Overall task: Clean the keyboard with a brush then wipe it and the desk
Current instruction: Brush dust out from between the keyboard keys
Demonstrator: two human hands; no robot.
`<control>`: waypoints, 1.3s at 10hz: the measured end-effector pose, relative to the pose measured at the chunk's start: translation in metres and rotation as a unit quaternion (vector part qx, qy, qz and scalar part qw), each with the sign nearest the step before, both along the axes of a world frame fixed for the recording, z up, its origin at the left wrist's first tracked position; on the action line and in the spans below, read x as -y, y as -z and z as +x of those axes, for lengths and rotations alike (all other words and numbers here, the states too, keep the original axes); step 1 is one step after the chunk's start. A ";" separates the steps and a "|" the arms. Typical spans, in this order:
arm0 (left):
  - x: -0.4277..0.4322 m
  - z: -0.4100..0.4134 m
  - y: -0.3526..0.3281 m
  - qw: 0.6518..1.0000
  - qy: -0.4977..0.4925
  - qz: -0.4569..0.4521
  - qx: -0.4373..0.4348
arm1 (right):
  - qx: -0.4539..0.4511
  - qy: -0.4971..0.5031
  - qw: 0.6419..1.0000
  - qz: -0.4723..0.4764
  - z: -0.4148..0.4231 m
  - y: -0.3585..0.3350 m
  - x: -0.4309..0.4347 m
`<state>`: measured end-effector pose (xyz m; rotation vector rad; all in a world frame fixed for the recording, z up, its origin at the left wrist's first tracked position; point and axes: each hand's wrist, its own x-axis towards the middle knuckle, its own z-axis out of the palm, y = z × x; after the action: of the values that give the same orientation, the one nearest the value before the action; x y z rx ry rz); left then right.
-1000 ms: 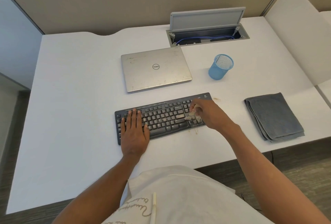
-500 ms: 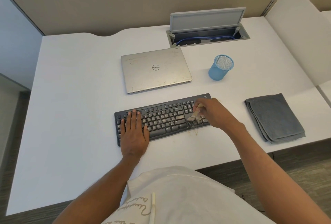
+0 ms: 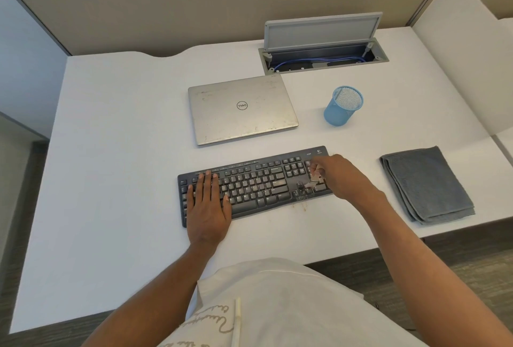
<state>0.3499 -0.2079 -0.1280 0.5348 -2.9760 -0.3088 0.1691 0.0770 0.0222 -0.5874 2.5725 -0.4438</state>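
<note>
The left hand (image 3: 208, 208) lies flat, fingers straight, on the left end of the black keyboard (image 3: 258, 183). The keyboard sits near the front edge of the white counter (image 3: 111, 152). Behind it a closed silver laptop (image 3: 241, 109) lies flat. Some little brown bits (image 3: 301, 203) lie by the keyboard's front edge, toward its right end. The right hand (image 3: 341, 177) is curled around a small pale brush (image 3: 315, 178), and the brush touches the keys at the right end. Farther back a blue mesh cup (image 3: 342, 106) stands upright. At the far right a folded grey cloth (image 3: 427, 185) lies on the counter, apart from the keyboard.
</note>
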 end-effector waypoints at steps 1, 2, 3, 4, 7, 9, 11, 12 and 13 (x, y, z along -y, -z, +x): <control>0.000 0.000 0.000 1.000 0.001 -0.002 0.002 | 0.005 0.007 1.000 -0.025 0.002 -0.003 0.005; 0.000 -0.001 0.000 1.000 0.001 -0.004 0.004 | 0.035 0.008 0.995 -0.092 0.010 -0.001 0.014; 0.000 -0.001 0.000 1.000 0.001 -0.004 0.003 | 0.037 -0.013 0.996 -0.082 0.013 0.006 0.016; 0.000 0.000 -0.001 1.000 -0.001 -0.005 0.002 | 0.017 -0.021 0.998 -0.058 0.009 0.010 0.009; 0.000 0.000 0.000 1.000 0.000 0.005 -0.014 | -0.022 0.039 0.998 -0.041 0.002 0.000 0.007; -0.001 0.000 -0.001 1.000 -0.001 0.003 -0.013 | 0.049 0.062 0.989 -0.128 0.005 0.004 0.023; -0.001 0.000 -0.001 1.000 -0.002 0.003 -0.018 | 0.008 0.026 0.999 -0.032 -0.001 0.006 0.012; -0.002 0.000 -0.001 1.000 -0.001 0.001 -0.018 | -0.006 0.049 0.998 -0.047 -0.003 0.001 0.008; -0.001 0.000 -0.001 1.000 -0.001 0.000 -0.016 | -0.007 0.058 0.994 -0.093 -0.001 -0.001 0.014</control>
<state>0.3496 -0.2070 -0.1274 0.5274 -2.9453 -0.3135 0.1681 0.0629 0.0236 -0.5079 2.6057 -0.7266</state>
